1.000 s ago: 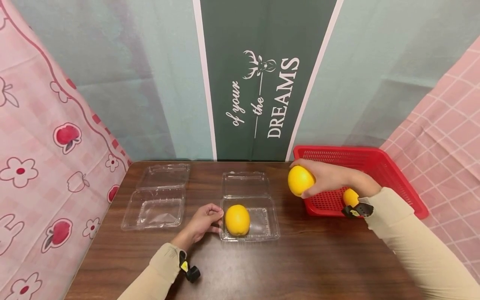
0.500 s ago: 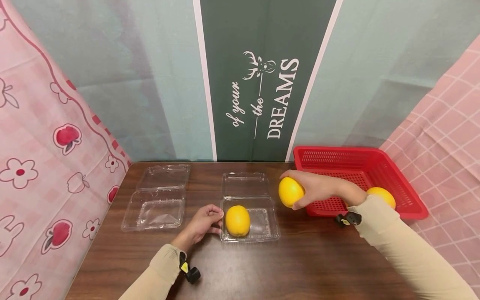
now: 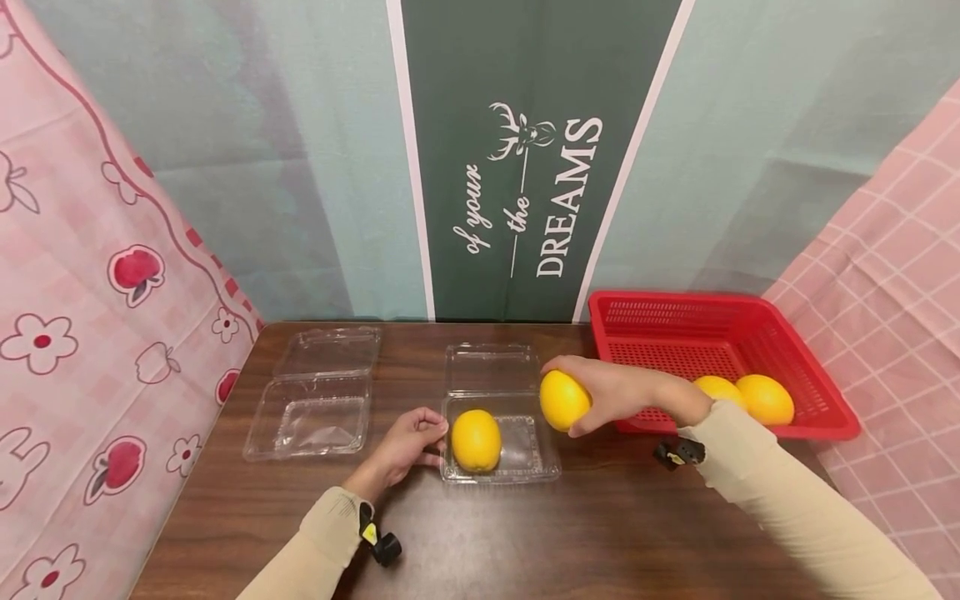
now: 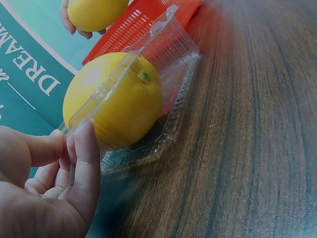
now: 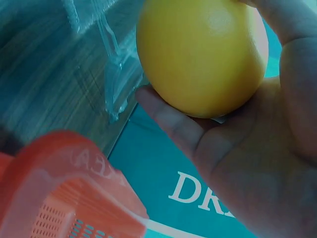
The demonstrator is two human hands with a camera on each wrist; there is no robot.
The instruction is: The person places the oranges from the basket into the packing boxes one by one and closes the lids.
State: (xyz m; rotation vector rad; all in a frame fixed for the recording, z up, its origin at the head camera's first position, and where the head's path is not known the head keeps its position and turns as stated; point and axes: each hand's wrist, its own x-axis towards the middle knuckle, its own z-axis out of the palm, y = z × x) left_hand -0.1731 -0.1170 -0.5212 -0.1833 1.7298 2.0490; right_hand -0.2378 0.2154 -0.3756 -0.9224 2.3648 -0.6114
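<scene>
My left hand [image 3: 402,446] pinches the left rim of a clear plastic clamshell box [image 3: 517,473], whose lid lies back, unfolded. Inside the box's left half sits one orange [image 3: 476,442]; its green stem end shows in the left wrist view. At the box's right edge, my right hand [image 3: 618,392] holds a second orange [image 3: 564,401] in the air, thumb and fingers curled around it. In the right wrist view that held orange [image 5: 203,54] rests against the palm and fingers.
A red plastic basket [image 3: 813,367] stands at the back right with two oranges [image 3: 767,400] in it, one partly behind my right wrist. Another clear clamshell box [image 3: 311,417], unfolded, lies at the left of the wooden table [image 3: 480,550]. Curtains hang behind and on both sides.
My right hand has carried the orange left and toward me, from the basket's edge to the clamshell box. More of the basket's oranges shows. My left hand has stayed in place.
</scene>
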